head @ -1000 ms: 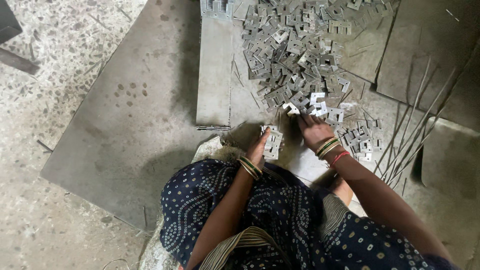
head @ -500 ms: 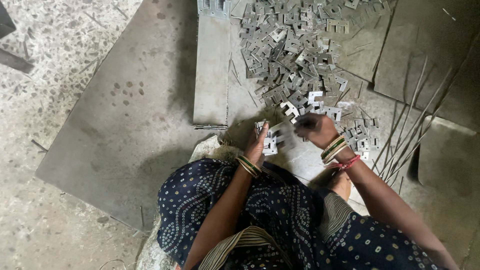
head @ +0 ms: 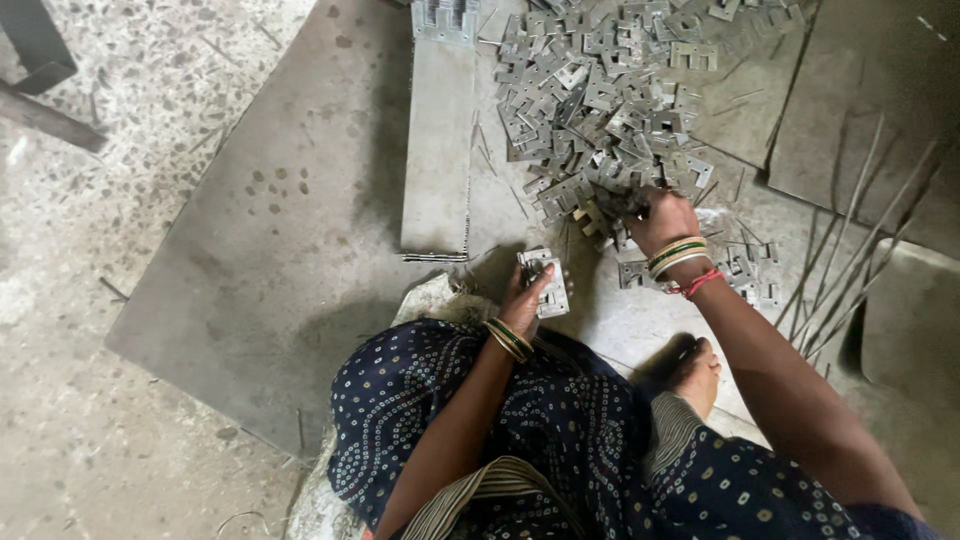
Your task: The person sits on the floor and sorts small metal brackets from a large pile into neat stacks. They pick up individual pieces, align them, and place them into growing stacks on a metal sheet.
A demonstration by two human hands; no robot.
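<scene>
Head view, person seated on the floor. A small stack of stamped metal plates [head: 545,282] is held in the left hand [head: 524,300], fingers closed round its lower edge, the stack upright and just above the knee. The right hand [head: 660,215] is reaching into the near edge of a loose pile of stamped metal plates [head: 610,100] lying on a grey steel sheet [head: 260,250]; fingers are curled down among the pieces, and whether one is already pinched cannot be told, as the fingertips are hidden.

Judgement on doing the step well: one plate at a time should be lifted from the pile's edge, not from under the heap, so that neighbours are not dragged along. The notched sides should be turned to match the stack before it is added, and the stack kept squeezed flush so that the edges stay aligned. Cut edges look sharp; plates are better gripped by the flat faces.

A long folded metal channel [head: 438,150] lies just left of the pile; thin metal rods [head: 850,250] lie to the right.
</scene>
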